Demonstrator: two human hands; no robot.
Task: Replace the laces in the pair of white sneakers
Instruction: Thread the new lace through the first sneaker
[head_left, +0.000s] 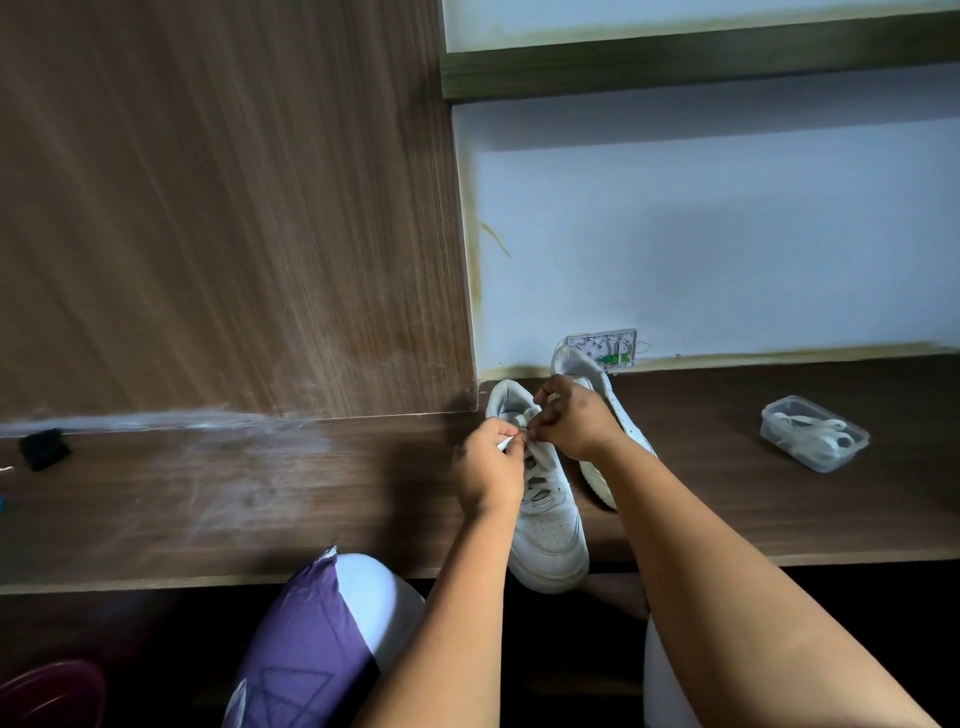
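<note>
A white sneaker (548, 525) lies on the dark wooden desk (260, 493), its toe over the front edge. Its white lace (535, 470) runs through the upper eyelets. My left hand (485, 467) pinches a lace end just above the tongue. My right hand (571, 415) pinches the lace beside it, over the shoe's collar. The second white sneaker (597, 379) lies behind my right hand, partly hidden by the wrist. A clear plastic box (813, 434) with white laces in it sits at the right on the desk.
A wood panel (234, 208) rises behind the desk's left half, a white wall (727, 249) behind the right, with a wall socket (613, 348) low down. A small black object (44, 448) lies far left. My knees are under the front edge.
</note>
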